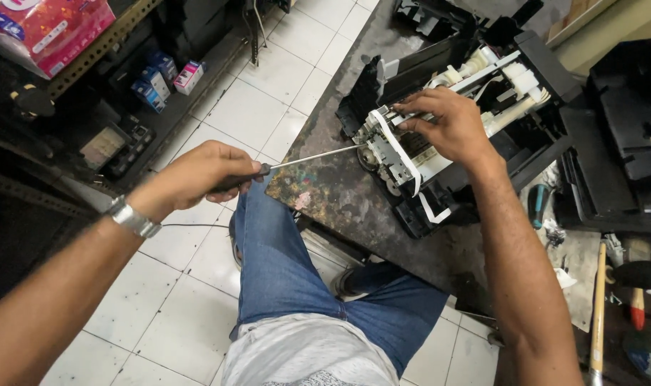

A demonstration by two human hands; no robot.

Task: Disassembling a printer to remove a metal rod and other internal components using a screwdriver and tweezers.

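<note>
My left hand (200,171) grips the dark handle of a long screwdriver (312,156), whose thin metal shaft reaches right to the side of an opened printer (447,129). The printer is a black shell with white plastic and metal inner parts, lying on a stained dark worktable (340,193). My right hand (443,125) rests on top of the printer's white inner frame, fingers pressed on it near a loose white ribbon cable (411,168). A metal watch sits on my left wrist.
White tiled floor lies below my blue-jeaned legs. Shelves at the left hold small boxes (157,78) and a pink packet (50,28). More black printer parts (625,143) lie at the right, with a wooden-handled tool (598,307) and a teal-handled screwdriver (538,204).
</note>
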